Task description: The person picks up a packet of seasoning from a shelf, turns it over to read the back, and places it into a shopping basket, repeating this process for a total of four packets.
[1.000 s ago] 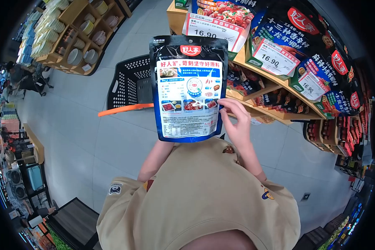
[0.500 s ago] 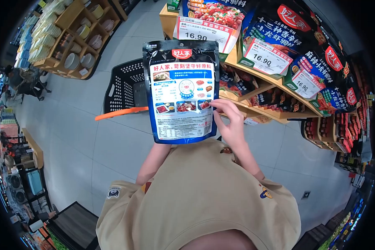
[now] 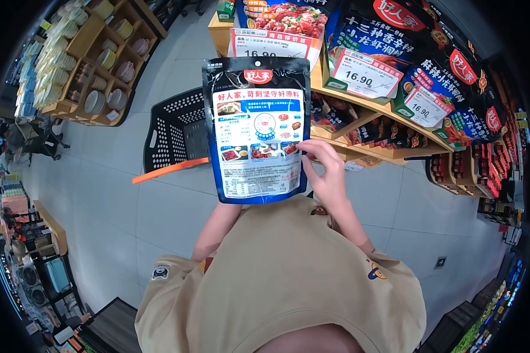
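Note:
A black, white and blue pouch [image 3: 258, 129] hangs upright in front of my chest, its printed text side facing me. My right hand [image 3: 325, 172] pinches its right edge with thumb and fingertips. The left forearm reaches up behind the pouch's lower left, and the pouch hides my left hand, so its fingers do not show. Behind the pouch on the left stands a black basket [image 3: 166, 136] with an orange handle [image 3: 172, 169].
A wooden shelf [image 3: 371, 101] with similar pouches and price tags [image 3: 366, 75] curves along the upper right. At the upper left, a wooden rack [image 3: 88, 53] holds bowls. A dark flat-topped object [image 3: 115, 329] stands at the lower left, near my left sleeve.
The shelf and its price tags have shifted slightly left in view, and the bowl rack too. The pouch and my right hand keep nearly the same place and grip.

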Available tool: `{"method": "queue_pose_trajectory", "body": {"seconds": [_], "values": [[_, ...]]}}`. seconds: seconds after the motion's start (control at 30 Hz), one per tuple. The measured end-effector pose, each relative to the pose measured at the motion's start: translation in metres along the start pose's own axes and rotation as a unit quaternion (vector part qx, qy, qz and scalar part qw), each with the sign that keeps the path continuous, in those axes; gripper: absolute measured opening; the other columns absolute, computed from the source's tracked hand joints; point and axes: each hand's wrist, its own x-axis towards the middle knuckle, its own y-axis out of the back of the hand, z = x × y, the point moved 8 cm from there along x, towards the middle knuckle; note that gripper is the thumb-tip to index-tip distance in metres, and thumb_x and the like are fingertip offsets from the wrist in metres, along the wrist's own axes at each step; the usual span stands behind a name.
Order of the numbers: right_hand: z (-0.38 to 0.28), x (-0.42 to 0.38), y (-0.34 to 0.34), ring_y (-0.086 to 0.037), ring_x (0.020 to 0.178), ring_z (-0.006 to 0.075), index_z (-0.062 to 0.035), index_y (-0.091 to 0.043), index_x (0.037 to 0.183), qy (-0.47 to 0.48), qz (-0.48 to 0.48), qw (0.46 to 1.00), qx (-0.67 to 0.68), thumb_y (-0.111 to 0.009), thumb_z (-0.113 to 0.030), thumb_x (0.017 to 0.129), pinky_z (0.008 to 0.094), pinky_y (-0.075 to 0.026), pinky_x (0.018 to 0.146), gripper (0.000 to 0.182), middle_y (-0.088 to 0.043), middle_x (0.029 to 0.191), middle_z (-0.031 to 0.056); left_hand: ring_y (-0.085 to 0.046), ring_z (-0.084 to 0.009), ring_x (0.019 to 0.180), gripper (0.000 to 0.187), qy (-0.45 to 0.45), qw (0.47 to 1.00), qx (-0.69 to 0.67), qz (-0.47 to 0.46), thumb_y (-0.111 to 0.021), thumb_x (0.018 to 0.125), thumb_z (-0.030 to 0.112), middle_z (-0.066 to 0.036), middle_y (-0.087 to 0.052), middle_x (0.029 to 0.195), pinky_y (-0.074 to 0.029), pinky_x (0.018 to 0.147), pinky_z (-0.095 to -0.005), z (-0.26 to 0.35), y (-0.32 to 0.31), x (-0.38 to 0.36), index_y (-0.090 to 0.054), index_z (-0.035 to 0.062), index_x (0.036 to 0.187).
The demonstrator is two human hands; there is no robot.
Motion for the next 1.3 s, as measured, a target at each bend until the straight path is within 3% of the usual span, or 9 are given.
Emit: {"method": "queue_pose_trajectory", "body": {"seconds": [0.37,0.53,0.8,0.97,1.0,1.13,1.23,1.3], "values": [[-0.002,0.008,-0.016,-0.055,0.068,0.0168,0.0013,-0.056,0.088,-0.006,-0.028,1.0,0.011,-0.051,0.007,0.068,0.0247,-0.044,0.061,0.022,-0.055,0.088,0.0104,-0.044,-0.0199,0.104,0.047,0.008,1.0,-0.002,-0.019,-0.038,0.085,0.028,-0.014,-0.044,0.114,-0.031,0.091,-0.0298,0.008,0.004,0.001,-0.031,-0.0008,0.122],[-0.007,0.016,-0.014,-0.055,0.073,0.0178,0.0015,-0.057,0.087,0.006,0.025,1.0,-0.008,-0.051,0.006,0.069,0.0249,-0.044,0.065,0.019,-0.056,0.086,0.0102,-0.044,-0.0198,0.104,0.047,0.008,1.0,-0.007,-0.021,-0.038,0.085,0.028,-0.014,-0.044,0.113,-0.032,0.091,-0.0298,0.017,0.014,0.001,-0.032,-0.0009,0.121],[-0.016,0.033,-0.049,-0.054,0.081,0.0214,0.0005,-0.058,0.086,0.029,0.022,0.999,-0.02,-0.052,0.005,0.068,0.0283,-0.042,0.073,0.019,-0.056,0.087,0.0102,-0.044,-0.0197,0.103,0.047,-0.005,1.0,-0.011,0.008,-0.038,0.085,0.028,-0.014,-0.045,0.113,-0.032,0.091,-0.0297,0.044,0.052,0.003,-0.032,-0.0009,0.121],[-0.042,0.054,-0.083,-0.044,0.101,0.0265,-0.0015,-0.055,0.094,0.059,0.052,0.989,-0.125,-0.057,0.0,0.066,0.0348,-0.036,0.083,0.028,-0.046,0.108,0.0131,-0.045,-0.0196,0.103,0.046,-0.007,1.0,-0.01,0.027,-0.038,0.085,0.028,-0.014,-0.045,0.112,-0.032,0.091,-0.0297,0.073,0.09,0.013,-0.033,-0.0009,0.121],[-0.044,0.06,-0.093,-0.038,0.108,0.0288,-0.0018,-0.051,0.102,0.045,0.035,0.992,-0.112,-0.06,-0.005,0.066,0.0366,-0.031,0.088,0.038,-0.04,0.115,0.0146,-0.045,-0.0196,0.103,0.046,-0.006,1.0,-0.011,0.029,-0.038,0.085,0.028,-0.014,-0.045,0.112,-0.032,0.091,-0.0297,0.081,0.099,0.016,-0.033,-0.0009,0.121],[-0.064,0.091,-0.134,-0.032,0.113,0.0313,-0.0029,-0.043,0.112,0.063,0.005,0.985,-0.159,-0.063,-0.011,0.066,0.0386,-0.025,0.092,0.051,-0.035,0.12,0.0156,-0.045,-0.0195,0.103,0.046,-0.001,0.999,-0.013,0.032,-0.037,0.085,0.028,-0.014,-0.046,0.112,-0.032,0.091,-0.0297,0.108,0.133,0.028,-0.033,-0.0009,0.121],[-0.075,0.119,-0.163,-0.037,0.11,0.0302,-0.0027,-0.042,0.112,0.071,-0.043,0.987,-0.139,-0.066,-0.014,0.062,0.0377,-0.03,0.091,0.057,-0.039,0.117,0.0151,-0.045,-0.0195,0.103,0.046,0.014,0.999,-0.014,0.028,-0.037,0.085,0.028,-0.014,-0.046,0.112,-0.032,0.091,-0.0297,0.127,0.16,0.038,-0.033,-0.001,0.121],[-0.08,0.138,-0.179,-0.052,0.091,0.0226,-0.0019,-0.045,0.109,0.042,-0.048,0.992,-0.112,-0.067,-0.013,0.061,0.0342,-0.04,0.081,0.054,-0.052,0.102,0.0135,-0.045,-0.0195,0.103,0.046,0.034,0.999,-0.014,0.025,-0.037,0.085,0.028,-0.014,-0.046,0.112,-0.032,0.091,-0.0297,0.139,0.179,0.045,-0.034,-0.001,0.12]]}}
